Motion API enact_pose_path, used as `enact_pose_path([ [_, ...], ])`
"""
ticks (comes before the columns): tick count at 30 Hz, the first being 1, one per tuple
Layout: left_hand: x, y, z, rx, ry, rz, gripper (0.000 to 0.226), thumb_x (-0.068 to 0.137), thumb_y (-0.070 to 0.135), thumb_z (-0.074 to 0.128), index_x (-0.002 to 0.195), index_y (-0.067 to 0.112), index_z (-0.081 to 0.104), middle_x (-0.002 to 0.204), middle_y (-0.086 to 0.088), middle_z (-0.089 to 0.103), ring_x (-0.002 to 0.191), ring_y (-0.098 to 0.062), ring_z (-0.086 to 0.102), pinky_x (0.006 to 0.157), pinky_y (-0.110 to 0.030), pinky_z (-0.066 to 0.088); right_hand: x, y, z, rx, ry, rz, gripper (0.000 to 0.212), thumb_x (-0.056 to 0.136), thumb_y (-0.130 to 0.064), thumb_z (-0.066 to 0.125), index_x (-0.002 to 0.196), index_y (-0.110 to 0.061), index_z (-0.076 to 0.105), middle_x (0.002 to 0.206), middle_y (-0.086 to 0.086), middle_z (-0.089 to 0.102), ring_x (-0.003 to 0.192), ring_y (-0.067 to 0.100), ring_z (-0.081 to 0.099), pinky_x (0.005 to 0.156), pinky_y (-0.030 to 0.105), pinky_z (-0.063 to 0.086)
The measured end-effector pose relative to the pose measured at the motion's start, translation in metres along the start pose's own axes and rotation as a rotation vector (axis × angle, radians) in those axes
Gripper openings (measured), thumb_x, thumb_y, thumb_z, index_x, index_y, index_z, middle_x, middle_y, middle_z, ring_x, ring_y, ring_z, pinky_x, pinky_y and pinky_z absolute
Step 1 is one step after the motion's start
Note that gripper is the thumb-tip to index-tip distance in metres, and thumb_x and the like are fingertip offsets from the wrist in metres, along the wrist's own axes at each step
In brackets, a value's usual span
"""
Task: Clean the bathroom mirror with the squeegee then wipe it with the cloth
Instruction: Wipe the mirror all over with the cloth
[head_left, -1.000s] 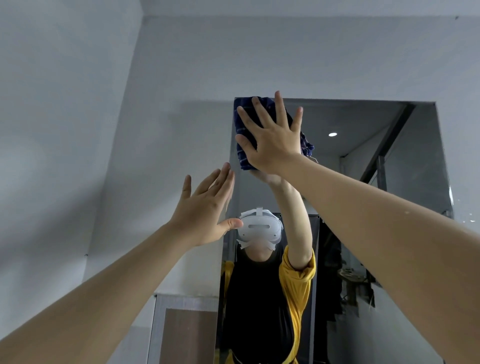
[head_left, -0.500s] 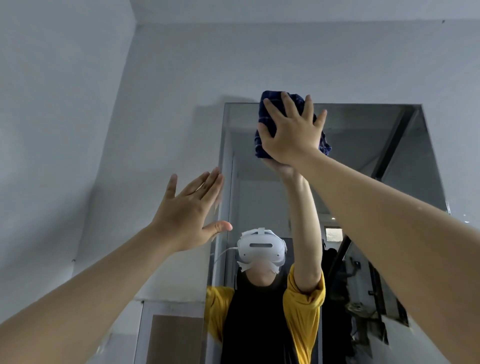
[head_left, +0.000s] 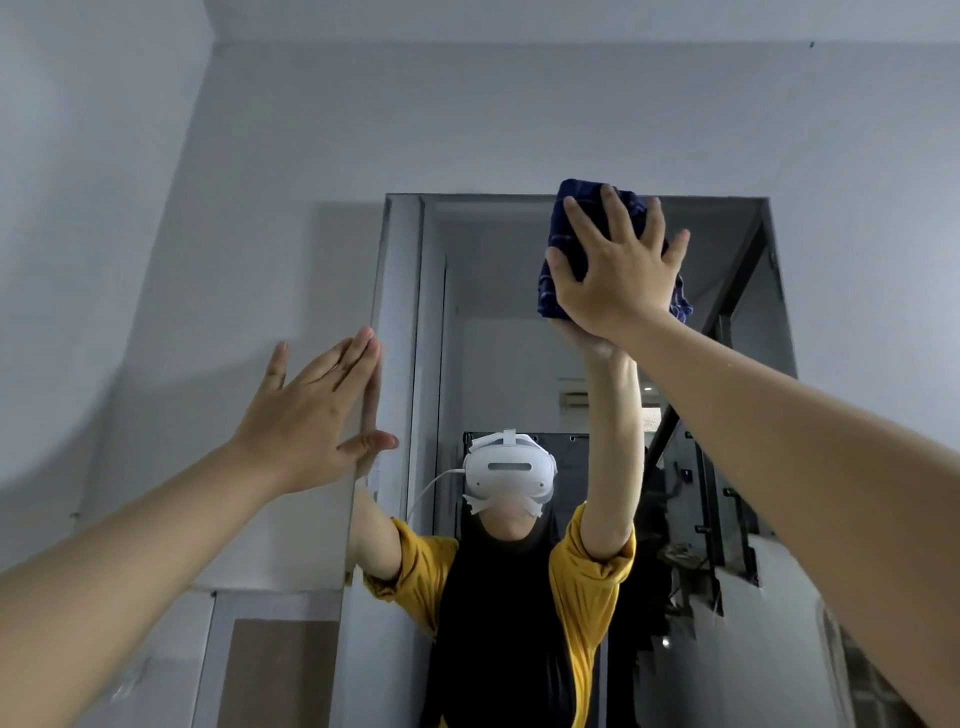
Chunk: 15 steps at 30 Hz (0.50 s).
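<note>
Since prev. frame we see the cloth (head_left: 576, 228) shifted right along the mirror (head_left: 498, 332) top edge. L to R: left hand (head_left: 311, 415) flat, fingers together, holding nothing, at the mirror's left edge. Right hand (head_left: 621, 270) spread wide, palm pressing the dark blue cloth against the glass; cloth shows above the fingertips and beside the palm, its top overlapping the wall (head_left: 519, 119).
</note>
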<state>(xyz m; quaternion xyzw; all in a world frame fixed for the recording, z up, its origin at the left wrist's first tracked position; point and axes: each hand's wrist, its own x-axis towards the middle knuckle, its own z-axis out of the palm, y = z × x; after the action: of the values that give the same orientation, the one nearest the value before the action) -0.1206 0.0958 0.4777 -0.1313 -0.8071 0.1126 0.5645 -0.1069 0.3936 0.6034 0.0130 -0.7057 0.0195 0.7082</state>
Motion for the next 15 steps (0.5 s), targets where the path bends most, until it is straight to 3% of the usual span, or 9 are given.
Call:
enact_pose_path([
  [15,-0.002,0.010,-0.009,0.025,-0.040,-0.049,0.102,0.066,0.083,0.000,0.145,0.020,-0.013,0.154,0.005,-0.014,0.141,-0.008,-0.005,0.110,-0.055,-0.003,-0.010,0.116,-0.024,0.008,-0.016,0.324,0.059,0.088,-0.059,0.027,0.145,-0.042,0.021,0.159,0.000,0.016,0.143,0.042,0.007,0.110,0.066,0.005],
])
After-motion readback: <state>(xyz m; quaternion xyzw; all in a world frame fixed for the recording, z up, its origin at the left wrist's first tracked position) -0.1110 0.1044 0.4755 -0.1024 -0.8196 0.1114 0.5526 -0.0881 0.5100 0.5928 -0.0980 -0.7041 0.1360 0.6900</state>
